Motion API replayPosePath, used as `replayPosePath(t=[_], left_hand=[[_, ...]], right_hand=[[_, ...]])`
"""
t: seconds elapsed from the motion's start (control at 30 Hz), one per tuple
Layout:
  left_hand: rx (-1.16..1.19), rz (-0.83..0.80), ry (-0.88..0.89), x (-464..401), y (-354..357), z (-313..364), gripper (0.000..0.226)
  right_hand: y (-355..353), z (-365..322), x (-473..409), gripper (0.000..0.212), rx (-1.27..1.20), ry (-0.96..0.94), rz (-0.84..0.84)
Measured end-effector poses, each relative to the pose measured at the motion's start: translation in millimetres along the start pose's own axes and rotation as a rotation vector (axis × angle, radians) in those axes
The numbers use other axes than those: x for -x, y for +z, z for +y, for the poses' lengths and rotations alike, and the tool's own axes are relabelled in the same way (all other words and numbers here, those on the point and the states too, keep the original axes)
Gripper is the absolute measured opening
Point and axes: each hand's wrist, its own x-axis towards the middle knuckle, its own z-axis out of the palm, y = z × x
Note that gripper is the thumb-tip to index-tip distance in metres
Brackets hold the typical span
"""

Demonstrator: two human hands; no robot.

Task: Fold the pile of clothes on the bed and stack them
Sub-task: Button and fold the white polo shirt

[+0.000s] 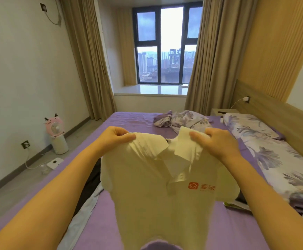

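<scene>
Both arms reach out over the bed (pixel 129 121), holding a white polo shirt (pixel 157 186) up by its shoulders. The left hand (pixel 113 138) pinches one shoulder, the right hand (pixel 217 142) the other. Beyond the shirt lies a crumpled floral garment (pixel 185 120), and a pillow (pixel 250 126) lies right of it.

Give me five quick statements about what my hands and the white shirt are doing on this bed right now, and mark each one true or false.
1. Both hands grip the white polo shirt near its shoulders. True: the left hand and the right hand each pinch it beside the collar.
2. The shirt lies folded flat on the bed. False: it is held up, unfolded, above the purple sheet.
3. The shirt bears an orange logo. True.
4. The pink fan stands on the bed. False: it stands on the floor by the wall.
5. The curtains are drawn shut across the window. False: they hang open at the sides.
</scene>
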Motion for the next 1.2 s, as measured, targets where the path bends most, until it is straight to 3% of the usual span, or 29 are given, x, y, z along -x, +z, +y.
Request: replayPosePath(t=[0.03,0.1,0.13,0.2,0.33,0.43,0.53,0.7,0.83,1.03,1.2], left_hand=[[-0.022,-0.032,-0.014,0,-1,-1,0.042],[-0.027,-0.114,-0.070,-3,-5,-3,0.052],[-0.013,-0.155,-0.098,-7,-10,-2,0.049],[0.036,-0.237,-0.151,-17,-20,-1,0.035],[0.056,-0.211,-0.210,-46,-11,-18,0.021],[-0.089,-0.140,-0.201,-68,24,-61,0.026],[-0.122,-0.195,-0.238,-78,70,-118,0.022],[-0.105,-0.254,-0.377,-99,136,-215,0.011],[-0.033,-0.348,-0.492,-120,178,-277,0.008],[0.014,-0.350,-0.622,-157,226,-339,0.011],[-0.041,-0.289,-0.525,-202,254,-359,0.009]], right_hand=[[-1,-1,0,0.057,-0.096,0.074,-0.094],[-6,1,-2,0.055,-0.358,0.262,-0.445],[-9,3,-4,0.058,-0.479,0.345,-0.615],[-10,12,-13,0.063,-0.677,0.386,-0.758],[19,32,-36,0.045,-0.810,0.366,-0.702],[73,45,-34,0.013,-0.608,0.396,-0.586],[145,68,-20,0.022,-0.318,0.478,-0.549],[243,102,-1,0.043,-0.159,0.619,-0.609],[303,133,7,0.042,-0.097,0.700,-0.690],[364,184,8,0.037,-0.049,0.703,-0.663],[401,214,-15,0.024,-0.025,0.713,-0.567]])
